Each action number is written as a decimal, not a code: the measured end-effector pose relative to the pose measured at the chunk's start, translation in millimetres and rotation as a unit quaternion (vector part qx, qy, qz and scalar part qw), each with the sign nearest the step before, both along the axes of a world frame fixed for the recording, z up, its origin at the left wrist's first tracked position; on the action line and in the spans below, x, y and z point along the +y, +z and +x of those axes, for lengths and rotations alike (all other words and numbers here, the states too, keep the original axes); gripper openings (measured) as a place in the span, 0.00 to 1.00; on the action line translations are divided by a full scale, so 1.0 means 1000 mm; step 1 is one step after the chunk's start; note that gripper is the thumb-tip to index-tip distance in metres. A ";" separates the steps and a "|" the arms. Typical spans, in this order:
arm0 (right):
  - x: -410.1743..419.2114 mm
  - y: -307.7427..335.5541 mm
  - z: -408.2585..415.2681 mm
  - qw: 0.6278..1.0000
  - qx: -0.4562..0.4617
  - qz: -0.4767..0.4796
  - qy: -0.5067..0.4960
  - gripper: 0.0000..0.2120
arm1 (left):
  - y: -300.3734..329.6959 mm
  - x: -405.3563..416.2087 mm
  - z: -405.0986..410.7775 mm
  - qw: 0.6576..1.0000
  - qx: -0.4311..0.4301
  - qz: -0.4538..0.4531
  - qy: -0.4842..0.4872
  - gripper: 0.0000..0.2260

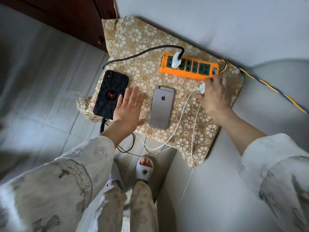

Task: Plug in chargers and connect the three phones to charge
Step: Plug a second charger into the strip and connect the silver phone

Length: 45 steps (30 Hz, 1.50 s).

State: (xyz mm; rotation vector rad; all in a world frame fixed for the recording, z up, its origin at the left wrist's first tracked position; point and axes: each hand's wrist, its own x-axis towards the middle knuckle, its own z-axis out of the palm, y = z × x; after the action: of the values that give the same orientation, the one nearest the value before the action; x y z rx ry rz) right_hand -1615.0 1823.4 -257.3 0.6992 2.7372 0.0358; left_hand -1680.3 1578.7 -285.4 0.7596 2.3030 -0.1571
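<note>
One white charger point(176, 61) sitting plugged at left end of orange power strip point(189, 68); its black cable point(142, 51) running to black spider-case phone point(110, 95) at left, appearing connected at near end; silver phone point(161, 107) lying mid-cloth, face down, no cable seen in it; third phone not showing; right hand point(215, 94) pinching second white charger point(202, 87) just near strip, not yet plugged; left hand point(127, 105) hovering spread flat between two phones; count: two phones, two chargers, one strip.
</note>
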 end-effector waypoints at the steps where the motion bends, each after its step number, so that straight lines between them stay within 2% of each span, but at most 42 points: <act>1: -0.001 -0.003 -0.001 1.000 -0.005 0.012 0.002 0.25 | 0.000 0.003 0.002 1.000 -0.003 -0.010 0.000 0.46; 5: 0.004 -0.008 -0.001 0.999 0.031 0.017 -0.007 0.17 | 0.000 0.010 0.009 0.999 0.006 -0.039 0.006 0.47; 8: 0.008 0.001 0.002 0.995 0.089 -0.040 -0.011 0.19 | 0.002 0.010 0.009 0.999 0.002 -0.041 0.009 0.47; 11: 0.009 0.014 0.005 0.976 0.175 -0.122 0.034 0.18 | 0.004 0.011 0.009 0.999 -0.001 -0.046 0.011 0.47; 13: 0.009 0.021 0.000 0.953 0.218 -0.208 0.013 0.18 | 0.006 0.012 0.009 0.999 0.000 -0.051 0.011 0.47; 17: 0.013 0.029 -0.035 0.884 0.292 -0.331 -0.155 0.16 | 0.007 0.012 0.009 0.999 0.001 -0.052 0.011 0.47; 19: 0.020 0.030 -0.050 0.836 0.301 -0.404 -0.217 0.17 | 0.007 0.012 0.009 0.999 0.002 -0.051 0.012 0.47; 20: 0.022 0.029 -0.054 0.823 0.294 -0.431 -0.223 0.17 | 0.007 0.012 0.009 0.999 0.002 -0.049 0.013 0.47; 24: 0.025 0.018 -0.063 0.858 0.245 -0.404 -0.200 0.17 | 0.007 0.011 0.009 0.999 0.001 -0.045 0.015 0.47; 29: 0.029 0.008 -0.065 0.877 0.241 -0.337 -0.242 0.21 | 0.008 0.010 0.009 0.999 0.000 -0.033 0.017 0.45; 33: 0.030 0.008 -0.067 0.911 0.192 -0.298 -0.209 0.26 | 0.009 0.010 0.009 0.999 0.002 -0.032 0.014 0.45; 38: 0.030 0.011 -0.068 0.921 0.166 -0.296 -0.192 0.24 | 0.008 0.009 0.009 0.999 0.001 -0.028 0.016 0.45; 42: 0.021 0.013 -0.077 0.963 0.137 -0.207 -0.104 0.23 | 0.007 0.008 0.008 1.000 0.004 -0.026 0.017 0.45; 45: 0.013 0.013 -0.083 0.972 0.140 -0.174 -0.070 0.20 | 0.005 0.007 0.009 1.000 0.008 -0.022 0.016 0.45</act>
State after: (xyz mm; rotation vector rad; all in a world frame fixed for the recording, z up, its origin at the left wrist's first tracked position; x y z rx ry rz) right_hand -1698.2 1836.8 -244.0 0.8422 2.8331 -0.6027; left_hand -1671.5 1585.7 -280.6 0.7006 2.3186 -0.2000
